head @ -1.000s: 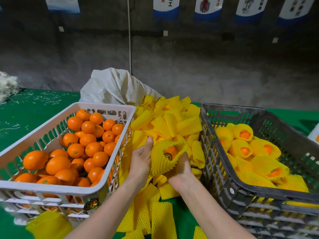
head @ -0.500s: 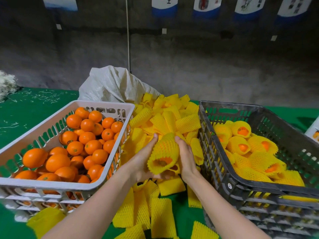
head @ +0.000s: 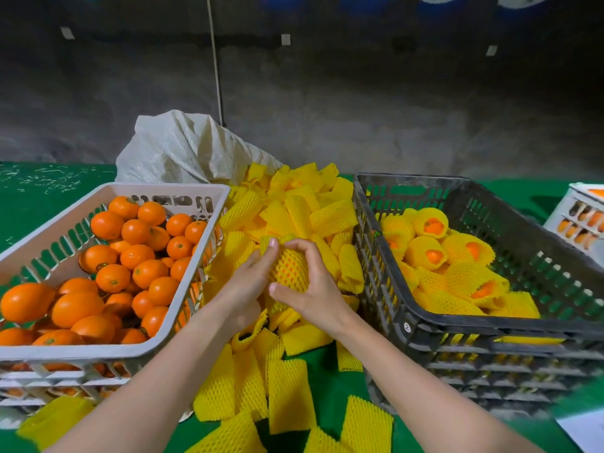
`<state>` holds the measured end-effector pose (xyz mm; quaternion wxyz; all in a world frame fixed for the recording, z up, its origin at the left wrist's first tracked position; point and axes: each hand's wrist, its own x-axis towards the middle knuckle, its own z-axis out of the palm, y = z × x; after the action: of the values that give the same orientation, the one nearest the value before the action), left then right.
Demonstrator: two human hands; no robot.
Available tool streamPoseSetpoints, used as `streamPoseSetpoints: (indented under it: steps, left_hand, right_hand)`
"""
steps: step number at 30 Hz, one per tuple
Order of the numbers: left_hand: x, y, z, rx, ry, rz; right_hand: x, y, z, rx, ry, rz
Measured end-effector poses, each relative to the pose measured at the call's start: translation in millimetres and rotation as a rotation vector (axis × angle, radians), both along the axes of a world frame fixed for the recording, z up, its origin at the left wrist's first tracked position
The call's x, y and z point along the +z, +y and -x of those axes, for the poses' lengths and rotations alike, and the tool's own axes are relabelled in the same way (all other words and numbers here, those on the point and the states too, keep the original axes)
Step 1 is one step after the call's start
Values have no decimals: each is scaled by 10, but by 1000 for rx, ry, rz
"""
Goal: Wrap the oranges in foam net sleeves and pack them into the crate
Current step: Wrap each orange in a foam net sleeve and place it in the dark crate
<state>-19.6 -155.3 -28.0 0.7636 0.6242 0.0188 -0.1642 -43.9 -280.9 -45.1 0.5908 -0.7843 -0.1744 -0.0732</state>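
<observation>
White crate: on the left, heaped with bare oranges, none of them sleeved.
Dark crate: on the right, holding wrapped oranges, orange skin showing at the open ends of several.
Sleeved orange: held between the two crates, above the pile, net stretched over it with orange showing through the mesh.
Left hand: against the fruit's left side, thumb laid upward to its top; other fingers hidden behind it.
Right hand: gripping the same fruit, forefinger curled over the top, thumb pressed on its near side.
Counts: two hands; one orange in hand; two full crates plus part of a third; well over thirty bare oranges, too heaped to count exactly; roughly ten wrapped ones showing; loose sleeves in the dozens.
Loose sleeves: piled between the crates and spilling toward the near edge.
Sack: white, woven, slumped behind the pile.
Table: green cover under everything.
Third crate: white, cut off at the right edge, orange visible through its slots.
In the way: both forearms crossing the near sleeves; crate walls hiding the lower fruit.
</observation>
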Motion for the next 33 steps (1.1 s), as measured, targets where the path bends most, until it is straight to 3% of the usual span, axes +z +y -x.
streamPoseSetpoints:
  steps: [5,10,14,18,21,25,28,33]
  left_hand:
    - [152,-137,3,112,-82,-52]
    - [254,-460,-53,235,-205,-28]
    - [254,-1045,-48,225,-428,-176]
    - [224,-1705,-69,13,-739,-526]
    - [150,-2106,-98,-193,-861,-795]
    - [81,-2320,-165,-461,-871,-1083]
    - [25,-2308,-216,-478,-848,-1131]
    - [-10,-2265,-199,-467,-860,-1070]
  right_hand:
    - [156,-45,-55,-207,-95,39]
    - [476,-357,-78,-307,-295,-85]
    - [659,-868,-159,-490,-441,-117]
    - [715,-1654,-299,-685,-436,-55]
    - [680,-2334,-445,-863,-261,203]
    - [418,-3045,-521,-971,263,652]
    - [239,-3250,-534,-880,535,779]
    - [135,-3295,-582,-766,608,837]
